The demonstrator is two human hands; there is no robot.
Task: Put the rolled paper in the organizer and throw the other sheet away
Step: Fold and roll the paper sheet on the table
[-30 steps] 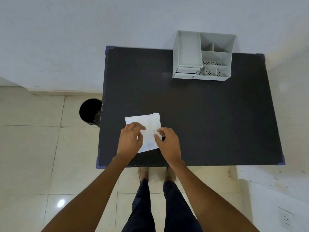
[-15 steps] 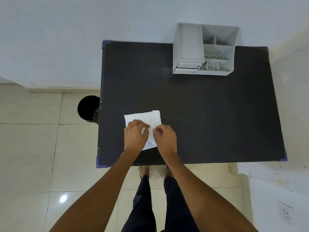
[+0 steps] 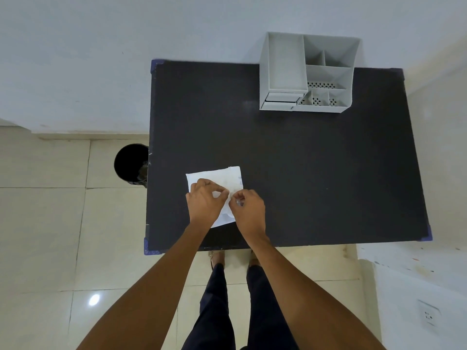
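Observation:
A white paper sheet point(image 3: 219, 176) lies near the front left of the black table point(image 3: 290, 160). My left hand point(image 3: 204, 203) rests on it with fingers pinching the paper near its middle. My right hand point(image 3: 249, 209) pinches the same spot from the right, fingertips almost touching the left hand's. The paper's near part is hidden under both hands, so I cannot tell whether one sheet or two lie there. A grey desk organizer point(image 3: 307, 74) with several empty compartments stands at the table's far edge, right of centre.
A black round bin point(image 3: 130, 162) stands on the tiled floor just left of the table. A white wall runs behind the table. My legs and feet point(image 3: 217, 258) are at the table's front edge. A wall socket point(image 3: 428, 315) is at the lower right.
Both hands have drawn closer together over the middle of the paper, and their fingers have closed into pinches. The paper has stayed in place.

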